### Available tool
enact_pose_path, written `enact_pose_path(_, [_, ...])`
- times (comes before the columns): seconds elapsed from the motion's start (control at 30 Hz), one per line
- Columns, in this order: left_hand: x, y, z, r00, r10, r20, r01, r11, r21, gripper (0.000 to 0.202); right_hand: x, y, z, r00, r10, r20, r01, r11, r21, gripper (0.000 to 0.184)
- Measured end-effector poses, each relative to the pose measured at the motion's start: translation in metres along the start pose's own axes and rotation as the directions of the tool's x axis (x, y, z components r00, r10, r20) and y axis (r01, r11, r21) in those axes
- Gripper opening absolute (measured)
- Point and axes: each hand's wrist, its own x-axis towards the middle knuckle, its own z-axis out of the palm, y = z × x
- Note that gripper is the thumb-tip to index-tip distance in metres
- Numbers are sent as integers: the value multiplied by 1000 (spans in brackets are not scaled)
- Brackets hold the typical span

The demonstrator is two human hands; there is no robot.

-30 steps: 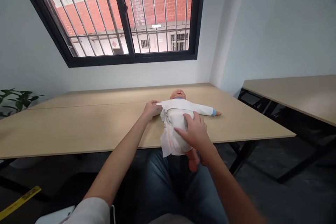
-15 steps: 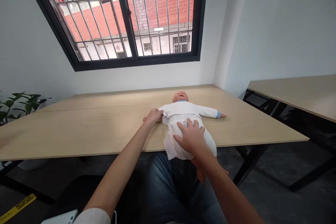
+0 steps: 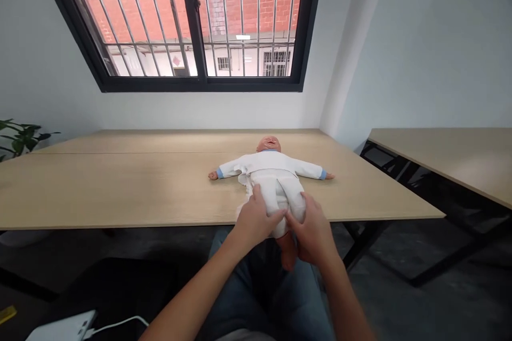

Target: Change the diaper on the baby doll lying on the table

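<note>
A baby doll lies on its back at the table's front edge, arms spread wide, in a white top with blue cuffs. Around its hips is a white diaper, with folds down its front. My left hand grips the diaper's lower left side, thumb toward the middle. My right hand holds the lower right side the same way, and the two thumbs nearly meet. One bare doll leg hangs below, over my lap; the other is hidden.
The wooden table reaches back to the wall under a barred window. A second table stands at the right, a leafy plant at the far left. A white device with a cable lies at lower left.
My left hand has left the doll's sleeve and come down to the diaper. My right hand has slid lower and to the right. The view has shifted slightly.
</note>
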Motion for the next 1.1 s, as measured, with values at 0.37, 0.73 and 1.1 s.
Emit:
enact_pose_path(0.37, [44,-1,-64,959,267,97,-283,872,399,77,23,49,-8,942,-282,-182,243,947,-210,46])
enact_pose_path(0.73, [17,10,-68,753,464,467,-635,328,699,72,20,44,-17,740,-634,223,670,666,-329,59])
enact_pose_path(1.1, [4,0,-55,672,270,690,-713,-18,701,69,19,33,-3,758,-641,118,639,695,-328,24])
